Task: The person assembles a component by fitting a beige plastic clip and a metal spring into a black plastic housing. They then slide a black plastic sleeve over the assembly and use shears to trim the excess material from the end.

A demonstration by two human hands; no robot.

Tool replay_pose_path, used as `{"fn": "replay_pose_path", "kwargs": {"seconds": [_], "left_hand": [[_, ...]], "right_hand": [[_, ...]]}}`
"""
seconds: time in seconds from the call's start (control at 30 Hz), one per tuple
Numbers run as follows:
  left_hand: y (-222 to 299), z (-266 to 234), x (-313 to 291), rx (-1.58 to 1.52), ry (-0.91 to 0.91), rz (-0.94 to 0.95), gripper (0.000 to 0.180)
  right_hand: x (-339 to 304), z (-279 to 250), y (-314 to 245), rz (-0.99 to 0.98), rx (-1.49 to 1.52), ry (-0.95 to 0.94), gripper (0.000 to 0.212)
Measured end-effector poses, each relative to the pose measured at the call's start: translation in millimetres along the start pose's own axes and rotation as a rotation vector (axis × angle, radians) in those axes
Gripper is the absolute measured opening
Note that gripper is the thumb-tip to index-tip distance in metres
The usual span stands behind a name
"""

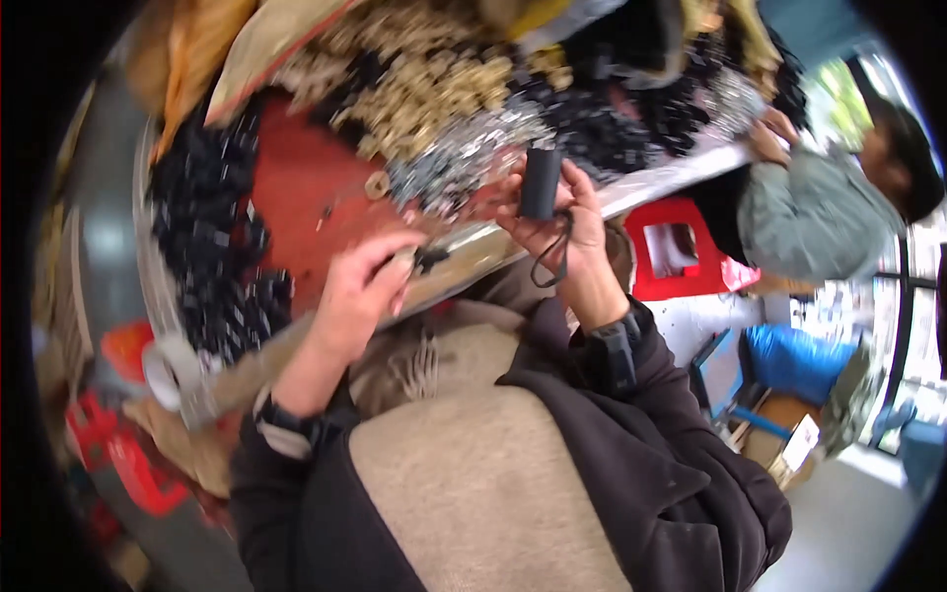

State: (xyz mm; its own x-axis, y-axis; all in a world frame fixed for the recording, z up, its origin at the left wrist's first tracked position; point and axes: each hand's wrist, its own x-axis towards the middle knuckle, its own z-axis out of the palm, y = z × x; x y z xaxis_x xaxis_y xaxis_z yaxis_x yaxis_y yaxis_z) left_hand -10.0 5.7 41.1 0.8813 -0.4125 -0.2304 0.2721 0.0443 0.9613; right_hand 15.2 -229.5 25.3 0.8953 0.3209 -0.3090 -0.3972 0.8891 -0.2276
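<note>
Above the table's near edge, my right hand (582,237) holds a black cylinder (540,185) upright between thumb and fingers. A thin black cord loop (554,259) hangs from it over my palm. To the left, my left hand (353,291) is closed, its thumb and fingertips pinching a small dark piece (430,258) with a ragged outline. The picture is too blurred there to tell its kind. A short gap separates the two hands. Beyond them, a small tan ring (377,185) lies on the red tabletop (306,187).
Black parts (202,227) are heaped at the left, tan pieces (434,94) and silvery metal pieces (464,148) at the far side, more black parts (602,128) farther right. A co-worker (819,212) reaches over the table's right end, beside a red stool (681,252). A white roll (170,370) stands at the left corner.
</note>
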Motion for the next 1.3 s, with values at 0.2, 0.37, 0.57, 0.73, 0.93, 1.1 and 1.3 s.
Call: {"fn": "replay_pose_path", "kwargs": {"seconds": [0.2,0.37,0.57,0.73,0.93,1.1,1.3], "left_hand": [[-8.7,-9.6,19.5,-0.184,0.066,-0.046,0.024],[-14.3,-13.3,36.8,-0.264,0.031,-0.087,0.026],[-18.6,-11.0,52.0,-0.343,0.031,-0.187,0.026],[-15.5,-5.6,54.4,-0.375,0.002,-0.229,0.028],[-13.9,-1.8,40.7,-0.432,-0.042,-0.28,0.03],[-14.1,1.7,24.4,-0.485,-0.001,-0.319,0.027],[-13.6,-2.4,8.7,-0.573,-0.019,-0.274,0.024]], "right_hand": [[13.3,-6.1,30.6,0.228,-0.328,0.096,0.046],[25.9,-9.6,16.5,0.267,-0.695,0.009,0.046],[32.1,-9.0,12.3,-0.168,-1.165,-0.079,0.039],[32.1,-16.7,-2.5,-0.49,-1.49,-0.312,0.043],[14.4,-13.6,2.9,-0.567,-1.399,-0.237,0.049],[-3.3,3.2,16.8,-0.593,-1.457,-0.218,0.063],[-16.5,5.1,22.5,-0.592,-1.89,-0.385,0.07]]}}
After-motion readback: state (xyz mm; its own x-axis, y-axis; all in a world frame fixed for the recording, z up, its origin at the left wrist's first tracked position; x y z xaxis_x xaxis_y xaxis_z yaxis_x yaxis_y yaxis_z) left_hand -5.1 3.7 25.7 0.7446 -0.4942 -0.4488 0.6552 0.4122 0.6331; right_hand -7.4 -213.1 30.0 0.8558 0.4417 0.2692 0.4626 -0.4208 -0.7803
